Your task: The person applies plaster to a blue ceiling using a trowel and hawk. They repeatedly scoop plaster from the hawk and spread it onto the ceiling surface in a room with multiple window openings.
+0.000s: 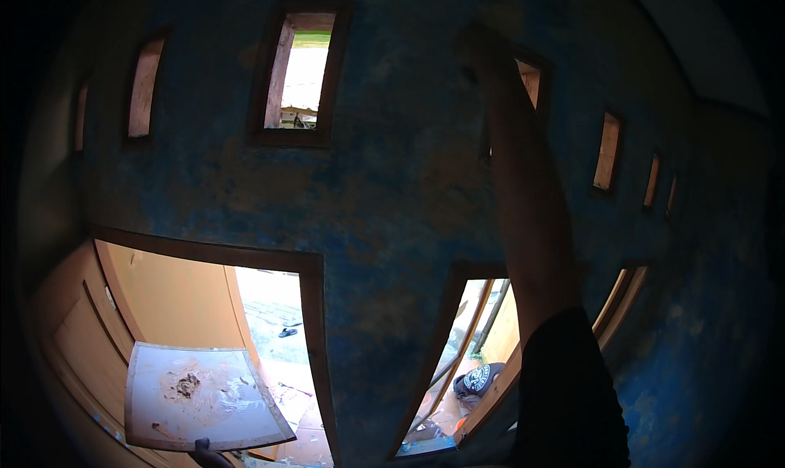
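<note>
At the lower left, my left hand [209, 456] grips the near edge of a flat whitish board [221, 415], its thumb over the rim. A small lump of brown paste [187, 384] sits on the board, with smears around it. My right arm reaches high up, and my right hand [482, 47] is at the blue, patchy wall [384, 182], just left of a small framed window opening [530, 82]. That hand looks closed, but it is dark, and what its fingers hold, if anything, cannot be made out.
Another small wood-framed window [260, 108] is up to the left, with several more along the wall. Below are an open doorway [313, 337] with a wooden door [82, 325] and a lower window [437, 345]. Outside lies a dark cloth item [478, 382] with a white print.
</note>
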`<state>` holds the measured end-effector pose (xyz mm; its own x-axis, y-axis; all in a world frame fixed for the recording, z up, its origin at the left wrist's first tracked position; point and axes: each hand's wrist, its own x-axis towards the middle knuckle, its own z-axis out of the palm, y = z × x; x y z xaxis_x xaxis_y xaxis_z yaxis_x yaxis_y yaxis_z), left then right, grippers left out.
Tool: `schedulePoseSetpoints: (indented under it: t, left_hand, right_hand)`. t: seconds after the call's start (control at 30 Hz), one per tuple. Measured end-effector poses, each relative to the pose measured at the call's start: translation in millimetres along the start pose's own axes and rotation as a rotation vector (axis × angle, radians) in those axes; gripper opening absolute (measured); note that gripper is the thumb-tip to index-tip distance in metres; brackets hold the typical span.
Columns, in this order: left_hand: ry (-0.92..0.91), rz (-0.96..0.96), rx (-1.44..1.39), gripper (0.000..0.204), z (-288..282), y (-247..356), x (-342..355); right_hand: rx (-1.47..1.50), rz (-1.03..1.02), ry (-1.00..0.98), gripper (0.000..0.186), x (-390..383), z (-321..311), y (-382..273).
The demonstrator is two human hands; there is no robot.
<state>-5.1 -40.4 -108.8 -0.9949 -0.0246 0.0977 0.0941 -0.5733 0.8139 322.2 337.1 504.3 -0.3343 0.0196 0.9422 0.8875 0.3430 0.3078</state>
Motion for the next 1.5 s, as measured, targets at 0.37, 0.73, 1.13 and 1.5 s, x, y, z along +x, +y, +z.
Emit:
schedulePoseSetpoints:
  t: [0.37, 0.73, 1.13, 1.5]
  left_hand:
    - [0.211, 0.143, 0.066, 0.02, -5, -8, -5]
    - [0.096, 0.052, 0.062, 0.04, -4, -6, 0]
    - [0.154, 0.074, 0.096, 0.047, -7, 0, -7]
    - [0.059, 0.066, 0.056, 0.054, 5, -23, -5]
  right_hand:
    - [0.036, 0.027, -0.025, 0.023, 15, -16, 56]
    - [-0.003, -0.024, -0.078, 0.026, -30, 8, 34]
    - [0.266, -0.068, -0.214, 0.03, 18, 11, 68]
    - [0.022, 0.001, -0.145, 0.025, -24, -77, 89]
